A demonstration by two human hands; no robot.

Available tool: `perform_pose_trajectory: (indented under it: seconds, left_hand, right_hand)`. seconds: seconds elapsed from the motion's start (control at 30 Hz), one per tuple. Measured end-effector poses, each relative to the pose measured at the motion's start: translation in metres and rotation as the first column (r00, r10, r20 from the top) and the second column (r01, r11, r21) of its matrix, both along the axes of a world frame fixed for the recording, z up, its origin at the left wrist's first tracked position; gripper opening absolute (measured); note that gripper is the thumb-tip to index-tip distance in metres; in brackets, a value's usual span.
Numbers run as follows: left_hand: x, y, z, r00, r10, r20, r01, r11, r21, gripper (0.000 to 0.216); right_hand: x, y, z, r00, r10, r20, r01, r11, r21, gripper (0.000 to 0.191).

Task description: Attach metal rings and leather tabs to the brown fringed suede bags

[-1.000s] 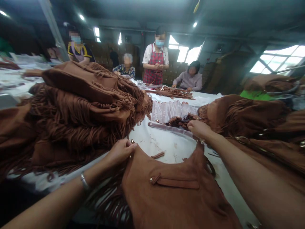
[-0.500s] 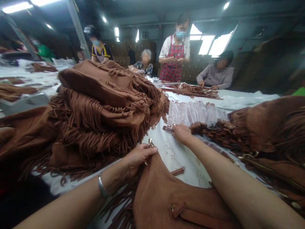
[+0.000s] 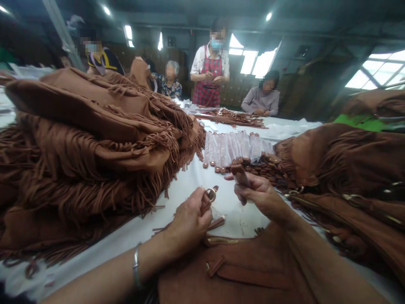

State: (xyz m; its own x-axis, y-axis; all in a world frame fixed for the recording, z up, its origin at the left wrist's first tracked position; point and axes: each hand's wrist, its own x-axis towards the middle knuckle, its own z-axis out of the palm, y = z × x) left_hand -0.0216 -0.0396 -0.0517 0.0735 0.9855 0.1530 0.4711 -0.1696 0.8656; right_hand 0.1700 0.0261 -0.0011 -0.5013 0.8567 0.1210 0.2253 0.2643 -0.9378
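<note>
My left hand [image 3: 191, 217], with a bangle on its wrist, is closed around a gold metal ring [image 3: 211, 194]. A small brown tab shows by the ring; whether the ring is joined to the bag is hidden by my fingers. In my right hand [image 3: 267, 198] is a short brown leather strap [image 3: 241, 175], partly in clear wrapping, held upright just right of the ring and apart from it. Below both hands lies a brown suede bag [image 3: 247, 266] with a gold zip edge and a strap across its front.
Fringed brown bags [image 3: 104, 139] are heaped at the left, and more bags [image 3: 344, 164] lie at the right. A row of plastic-wrapped straps [image 3: 234, 145] lies ahead on the white table [image 3: 186, 179]. Several people work across the table, one in a checked apron [image 3: 207, 82].
My right hand has lifted a wrapped strap from beside the row and brought it back near my left hand. My left hand has turned, raising the ring. The view has swung right.
</note>
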Motion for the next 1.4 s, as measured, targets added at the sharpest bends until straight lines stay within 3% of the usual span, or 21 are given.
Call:
perform_pose_trajectory:
  seconds: [0.13,0.27,0.43,0.5,0.67,0.77,0.87,1.03,1.17,1.27,1.4]
  left_hand:
    - [0.002,-0.002,-0.008,0.999,-0.004,-0.033,0.006,0.998,0.056,0.013]
    - [0.001,-0.002,-0.012,0.994,0.004,-0.109,0.012,0.989,0.148,0.019]
    - [0.001,-0.008,-0.012,0.981,0.000,-0.192,0.049,0.968,0.247,0.015]
    - [0.000,-0.010,-0.011,0.975,-0.011,-0.222,0.072,0.961,0.267,0.012]
    - [-0.002,-0.009,-0.013,0.945,-0.028,-0.325,0.128,0.949,0.289,0.008]
    - [-0.004,-0.008,-0.018,0.881,0.026,-0.472,0.152,0.929,0.336,0.034]
    - [-0.004,-0.010,-0.020,0.778,0.078,-0.623,0.251,0.871,0.423,0.062]
    - [-0.005,-0.013,-0.015,0.701,0.019,-0.713,0.440,0.775,0.454,0.056]
    - [-0.008,-0.009,-0.016,0.729,-0.082,-0.680,0.440,0.817,0.373,0.048]
    - [-0.013,-0.006,-0.019,0.835,-0.122,-0.537,0.361,0.857,0.367,0.056]
    - [-0.019,-0.003,-0.020,0.914,-0.156,-0.374,0.294,0.891,0.347,0.065]
  right_hand:
    - [0.014,-0.017,-0.011,0.973,0.125,-0.192,-0.175,0.948,-0.267,0.040]
    - [0.010,-0.029,-0.021,0.970,0.100,-0.220,-0.162,0.944,-0.286,0.075]
    - [-0.013,-0.036,-0.027,0.981,-0.108,-0.163,0.058,0.958,-0.280,0.044]
    - [-0.019,-0.036,-0.030,0.980,-0.138,-0.144,0.091,0.952,-0.292,0.037]
    - [-0.021,-0.033,-0.037,0.976,-0.146,-0.162,0.099,0.959,-0.266,0.028]
    - [-0.021,-0.032,-0.040,0.974,-0.124,-0.191,0.060,0.949,-0.310,0.028]
    - [-0.023,-0.031,-0.044,0.982,-0.049,-0.181,-0.030,0.911,-0.410,0.034]
    - [-0.026,-0.031,-0.048,0.989,-0.032,-0.144,-0.042,0.875,-0.482,0.035]
    - [-0.026,-0.030,-0.050,0.997,-0.049,-0.059,0.014,0.870,-0.493,0.033]
    - [-0.024,-0.029,-0.053,1.000,0.007,-0.007,-0.010,0.888,-0.460,0.034]
    - [-0.022,-0.024,-0.061,0.991,0.024,0.133,0.020,0.948,-0.317,0.036]
